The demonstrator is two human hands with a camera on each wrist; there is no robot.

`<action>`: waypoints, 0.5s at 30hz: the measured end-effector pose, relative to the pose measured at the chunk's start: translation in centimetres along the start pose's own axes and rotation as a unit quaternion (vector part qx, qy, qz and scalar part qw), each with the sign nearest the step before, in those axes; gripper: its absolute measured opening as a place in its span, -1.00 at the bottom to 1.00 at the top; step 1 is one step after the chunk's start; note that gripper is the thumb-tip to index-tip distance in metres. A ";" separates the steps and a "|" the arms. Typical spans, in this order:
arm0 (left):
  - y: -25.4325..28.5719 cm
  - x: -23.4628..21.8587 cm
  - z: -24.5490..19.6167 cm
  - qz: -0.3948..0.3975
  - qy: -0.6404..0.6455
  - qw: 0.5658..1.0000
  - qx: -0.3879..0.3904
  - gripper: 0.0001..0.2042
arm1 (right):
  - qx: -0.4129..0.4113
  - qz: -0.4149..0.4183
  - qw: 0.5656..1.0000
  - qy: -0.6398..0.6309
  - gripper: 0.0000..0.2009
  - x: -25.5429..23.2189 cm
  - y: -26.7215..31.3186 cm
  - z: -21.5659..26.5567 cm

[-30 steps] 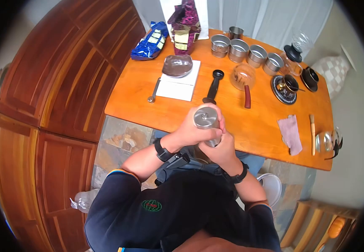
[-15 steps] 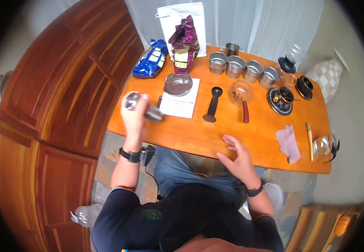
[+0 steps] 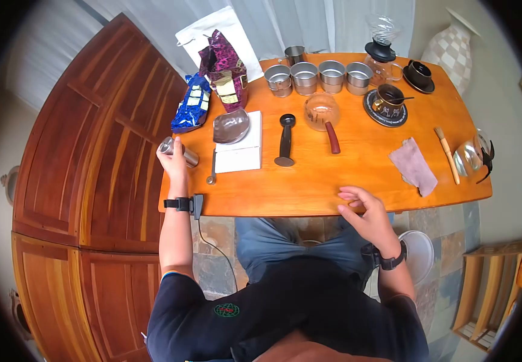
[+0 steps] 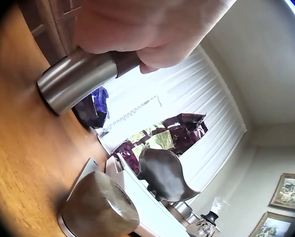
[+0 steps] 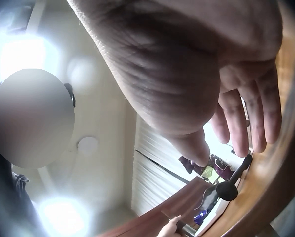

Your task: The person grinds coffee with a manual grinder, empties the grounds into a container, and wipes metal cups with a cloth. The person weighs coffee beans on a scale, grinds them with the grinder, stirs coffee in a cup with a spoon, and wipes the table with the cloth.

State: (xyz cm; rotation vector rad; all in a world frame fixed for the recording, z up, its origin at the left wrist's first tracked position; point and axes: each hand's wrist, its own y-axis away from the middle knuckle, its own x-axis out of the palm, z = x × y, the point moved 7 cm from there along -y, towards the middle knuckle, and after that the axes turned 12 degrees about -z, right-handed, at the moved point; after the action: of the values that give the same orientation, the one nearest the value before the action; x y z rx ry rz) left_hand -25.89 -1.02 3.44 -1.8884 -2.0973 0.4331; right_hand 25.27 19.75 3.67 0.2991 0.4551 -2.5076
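At the table's left end, my left hand grips a steel hand coffee grinder. The grinder is a cylinder with a dark band, tilted, its lower end at the tabletop in the left wrist view. Just right of it lies a crank handle with a rounded knob, beside a white scale. A dark, glossy dish rests on the scale. My right hand holds nothing; its fingers are loosely extended over the table's front edge.
Behind the scale stand a blue bag and a purple bag. A black scoop and a red-handled pot are mid-table. Several metal cups line the back. Rightward lie a cloth and a brush.
Both hands held the grinder in front of the body; the right hand has let go and opened. My left hand has carried the grinder left to the table's end.
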 end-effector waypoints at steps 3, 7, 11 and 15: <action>-0.3 0.2 0.6 0.005 -0.022 1.000 0.009 -0.50 | 0.003 -0.002 1.000 -0.007 -0.63 -0.5 0.3 -0.4; -0.7 0.3 0.4 0.016 -0.023 0.999 0.034 -0.56 | -0.002 -0.023 1.000 -0.018 -0.64 -0.8 0.3 -1.5; -1.5 0.1 1.8 0.058 -0.038 0.998 0.002 -0.57 | -0.003 -0.039 0.999 0.004 -0.64 -1.4 0.2 -1.5; 0.7 -1.2 -2.5 0.062 -0.016 0.998 -0.002 -0.38 | -0.009 -0.029 1.000 -0.002 -0.65 -1.6 -0.1 -1.3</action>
State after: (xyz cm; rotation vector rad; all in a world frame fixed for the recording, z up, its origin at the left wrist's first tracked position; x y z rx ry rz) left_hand -24.11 -2.03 5.44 -2.0345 -2.0081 0.4905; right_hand 26.61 21.12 3.01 0.2777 0.4910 -2.5591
